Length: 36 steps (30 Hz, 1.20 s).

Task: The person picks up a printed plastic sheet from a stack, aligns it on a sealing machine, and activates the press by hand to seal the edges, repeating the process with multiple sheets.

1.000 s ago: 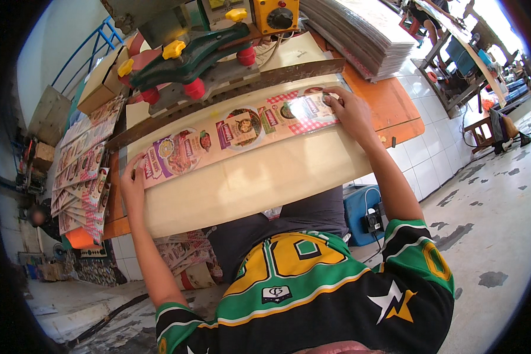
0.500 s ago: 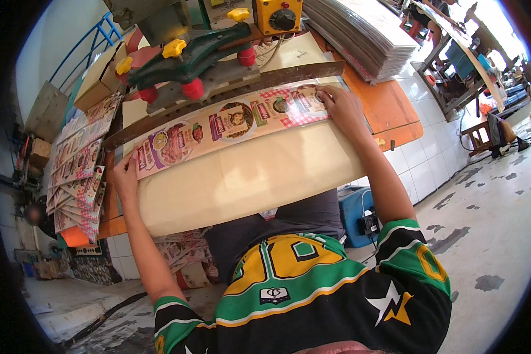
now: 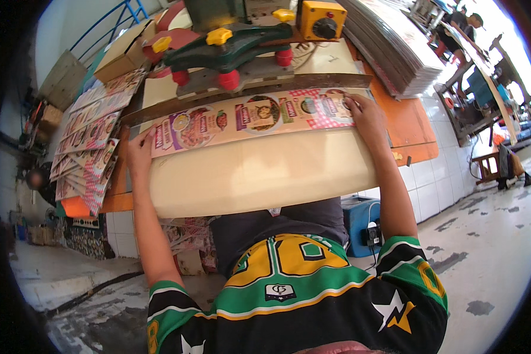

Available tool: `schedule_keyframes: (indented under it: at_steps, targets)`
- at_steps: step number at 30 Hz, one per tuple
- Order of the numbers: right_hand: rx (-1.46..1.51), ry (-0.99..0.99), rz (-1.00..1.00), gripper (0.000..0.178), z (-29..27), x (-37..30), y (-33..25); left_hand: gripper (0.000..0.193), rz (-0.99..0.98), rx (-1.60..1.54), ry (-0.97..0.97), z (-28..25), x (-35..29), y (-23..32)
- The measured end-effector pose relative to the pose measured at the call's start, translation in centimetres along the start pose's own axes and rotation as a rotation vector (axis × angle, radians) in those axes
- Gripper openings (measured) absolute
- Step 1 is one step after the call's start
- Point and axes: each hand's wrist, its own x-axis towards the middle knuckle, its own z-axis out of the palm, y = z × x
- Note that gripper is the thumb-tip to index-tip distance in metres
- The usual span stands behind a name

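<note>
A long printed cardboard strip [image 3: 223,121] with food pictures lies across a plain cream sheet [image 3: 259,171] on the work table. Its far edge runs along a rusty metal bar [image 3: 177,106]. At the strip's left end, my left hand [image 3: 140,154] grips the edge with closed fingers. My right hand [image 3: 369,118] pinches the other end near its far corner, thumb and fingertips together. Just beyond the bar stands a press with a dark green clamp arm [image 3: 236,50], yellow knobs [image 3: 219,36] and red feet [image 3: 228,81].
Fanned printed strips [image 3: 91,133] are piled on the table's left side, beside a cardboard box [image 3: 123,53]. A tall stack of flat sheets [image 3: 395,53] stands far right. Near the press is a yellow control box [image 3: 323,21] with a black dial. A blue case [image 3: 360,224] sits below.
The whole view has shifted, so the table and press appear farther right. Both hands stay at the strip's ends, and the strip keeps about the same place along the bar.
</note>
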Motion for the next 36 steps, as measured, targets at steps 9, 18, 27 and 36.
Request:
schedule_keyframes:
  at_steps: [9,18,27,36]
  targets:
    - [0.001,-0.065,0.019,0.035,-0.8,-0.1,-1.2,0.032,-0.077,0.094,0.052,0.4,0.1,-0.7]
    - [-0.112,-0.050,0.002,0.037,-0.5,0.0,-0.9,0.028,-0.105,0.061,0.030,0.2,-0.1,-0.5]
    - [-0.059,-0.041,0.050,0.035,0.6,0.4,1.1,0.035,-0.005,0.082,-0.003,0.4,0.3,-0.6]
    - [-0.099,0.020,0.006,0.029,0.0,-0.1,0.2,0.036,-0.048,0.008,0.009,0.5,0.5,-1.4]
